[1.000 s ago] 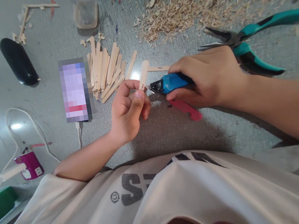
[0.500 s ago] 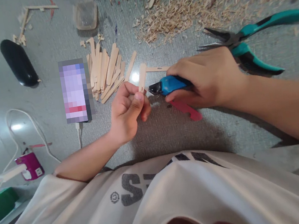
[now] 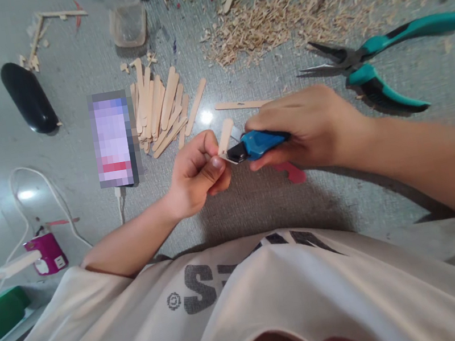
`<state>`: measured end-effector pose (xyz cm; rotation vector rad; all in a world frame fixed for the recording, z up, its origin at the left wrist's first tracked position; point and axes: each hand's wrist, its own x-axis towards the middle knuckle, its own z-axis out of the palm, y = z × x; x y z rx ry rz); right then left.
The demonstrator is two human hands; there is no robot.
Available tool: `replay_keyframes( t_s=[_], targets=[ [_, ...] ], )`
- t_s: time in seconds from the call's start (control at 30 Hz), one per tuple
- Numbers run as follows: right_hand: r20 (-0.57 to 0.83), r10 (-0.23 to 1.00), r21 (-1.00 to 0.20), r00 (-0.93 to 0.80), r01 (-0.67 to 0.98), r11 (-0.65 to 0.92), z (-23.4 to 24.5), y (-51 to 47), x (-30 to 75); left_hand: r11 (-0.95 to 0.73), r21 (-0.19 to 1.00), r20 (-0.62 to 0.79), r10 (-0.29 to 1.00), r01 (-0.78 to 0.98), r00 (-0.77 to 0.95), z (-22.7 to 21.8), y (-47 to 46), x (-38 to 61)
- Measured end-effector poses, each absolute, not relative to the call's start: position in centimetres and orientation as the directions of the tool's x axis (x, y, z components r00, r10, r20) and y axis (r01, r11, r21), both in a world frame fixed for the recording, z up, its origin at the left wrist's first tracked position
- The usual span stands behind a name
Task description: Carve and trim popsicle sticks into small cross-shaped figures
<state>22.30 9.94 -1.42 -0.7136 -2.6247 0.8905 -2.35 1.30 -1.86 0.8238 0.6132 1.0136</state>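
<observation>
My left hand (image 3: 199,169) is closed, pinching a wooden craft stick (image 3: 226,132) between thumb and fingers, the stick slanting up and away. My right hand (image 3: 307,126) wraps round a blue utility knife (image 3: 266,141) with a black nose. The knife's tip is at the held stick, close to my left thumb; the exact contact is too small to make out. Just beyond my right hand lies another craft stick (image 3: 238,104) with a small dark slot. A pink-red hooked piece (image 3: 296,173) shows partly from beneath my right hand.
Left of centre lie a pile of craft sticks (image 3: 156,104) and a phone (image 3: 113,142). Teal-handled pliers (image 3: 351,61) rest open at right. Wood shavings (image 3: 250,28) spread at the back, near a clear container (image 3: 129,24). A black case (image 3: 29,98) and purple adapter (image 3: 48,253) lie left.
The knife has moved slightly left and down, its nose now overlapping the held stick. My left hand has lowered the stick a little and its visible part is shorter.
</observation>
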Motion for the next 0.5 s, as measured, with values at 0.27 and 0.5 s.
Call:
replay_keyframes(
  t_s=[0.27,0.5],
  targets=[
    [0.157,0.539,-0.652,-0.828,0.323,0.686,-1.37,10.22,21.84,0.365,0.809,-0.093,0.854,-0.461,0.513,-1.05,1.93,-2.25],
    [0.267,0.501,-0.613,-0.823,0.256,0.747,-1.48,10.49,21.92,0.298,0.825,-0.035,0.876,-0.481,0.482,-1.42,1.95,-2.47]
  ],
)
